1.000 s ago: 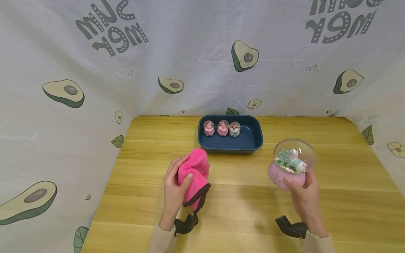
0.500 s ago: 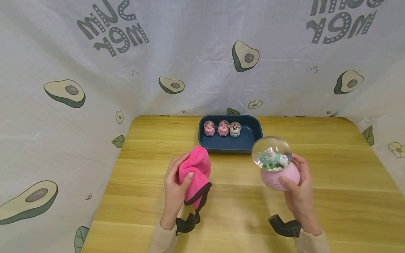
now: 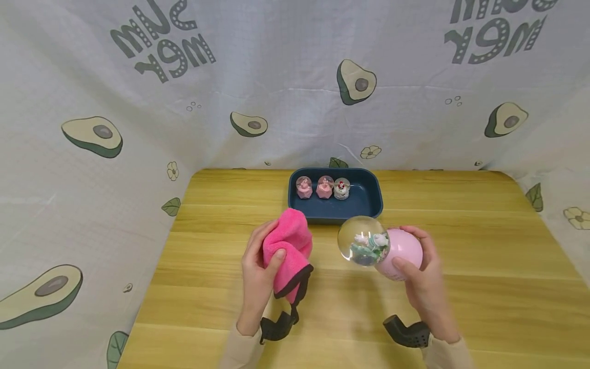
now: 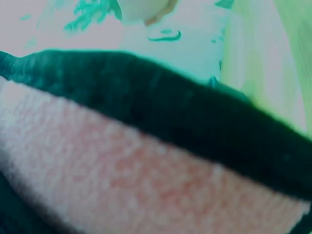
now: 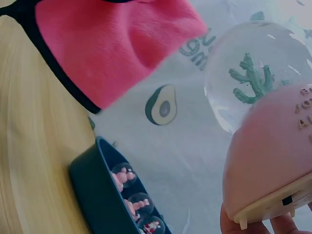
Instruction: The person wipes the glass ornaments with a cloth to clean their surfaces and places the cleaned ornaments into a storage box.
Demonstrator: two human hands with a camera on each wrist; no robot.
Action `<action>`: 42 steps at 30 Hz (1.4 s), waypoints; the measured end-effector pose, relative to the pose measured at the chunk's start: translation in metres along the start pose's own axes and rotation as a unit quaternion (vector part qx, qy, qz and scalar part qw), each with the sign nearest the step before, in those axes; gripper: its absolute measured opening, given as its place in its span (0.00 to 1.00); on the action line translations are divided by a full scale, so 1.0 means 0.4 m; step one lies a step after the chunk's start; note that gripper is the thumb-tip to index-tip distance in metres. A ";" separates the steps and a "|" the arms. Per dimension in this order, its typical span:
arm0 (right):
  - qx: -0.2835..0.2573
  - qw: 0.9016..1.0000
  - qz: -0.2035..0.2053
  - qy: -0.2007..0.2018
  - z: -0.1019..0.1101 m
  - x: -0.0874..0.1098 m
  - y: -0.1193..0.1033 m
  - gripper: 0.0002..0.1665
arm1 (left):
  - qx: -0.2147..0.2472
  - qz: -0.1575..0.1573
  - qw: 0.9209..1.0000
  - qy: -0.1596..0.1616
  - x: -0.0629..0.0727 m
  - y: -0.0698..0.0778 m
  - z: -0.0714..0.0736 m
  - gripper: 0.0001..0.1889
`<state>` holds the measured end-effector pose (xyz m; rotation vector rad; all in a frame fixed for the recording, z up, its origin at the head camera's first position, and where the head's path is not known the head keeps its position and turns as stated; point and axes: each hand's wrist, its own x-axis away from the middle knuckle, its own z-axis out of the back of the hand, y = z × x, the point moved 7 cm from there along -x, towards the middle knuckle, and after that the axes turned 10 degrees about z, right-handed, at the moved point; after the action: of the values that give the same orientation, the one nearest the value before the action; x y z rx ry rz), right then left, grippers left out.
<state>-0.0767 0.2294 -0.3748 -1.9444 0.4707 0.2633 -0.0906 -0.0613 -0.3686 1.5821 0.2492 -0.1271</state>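
My right hand (image 3: 428, 282) grips a large snow globe by its pink base (image 3: 402, 251). The clear dome (image 3: 363, 241) is tilted over to the left, toward the cloth; green cactus shapes and white figures are inside it. Lettering and the underside of the base (image 5: 278, 151) show in the right wrist view. In my left hand (image 3: 260, 277) is a bunched pink cloth (image 3: 288, 246) with black edging, thumb on its front. A gap separates cloth and globe. Close up, the cloth (image 4: 136, 170) fills much of the left wrist view.
A dark blue tray (image 3: 341, 211) stands at the back of the wooden table (image 3: 221, 200). It holds two small pink snow globes (image 3: 324, 187) and a white one (image 3: 341, 189). A white curtain with avocado prints (image 3: 295, 138) hangs behind.
My right hand has carried the large globe leftward and tipped its dome from upright over to the left. The left hand with the cloth has shifted slightly right.
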 end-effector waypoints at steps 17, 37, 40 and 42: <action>0.130 0.984 0.072 -0.096 -0.114 -0.007 -0.019 0.43 | 0.017 -0.064 0.998 0.013 -0.007 0.098 -0.098 0.24; 0.210 0.944 0.219 -0.129 -0.131 -0.019 -0.023 0.42 | -0.242 -0.191 0.942 -0.130 -0.011 0.178 -0.211 0.21; 0.214 0.946 0.216 -0.116 -0.125 -0.018 -0.022 0.43 | -0.245 -0.155 0.942 -0.167 -0.013 0.165 -0.212 0.21; 0.218 0.946 0.215 -0.109 -0.121 -0.017 -0.023 0.43 | -0.246 -0.134 0.942 -0.183 -0.018 0.158 -0.208 0.21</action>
<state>-0.0804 0.1899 -0.3447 -1.3481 0.7354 0.5948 -0.0888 0.0203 -0.3030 0.9958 0.1841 -0.5249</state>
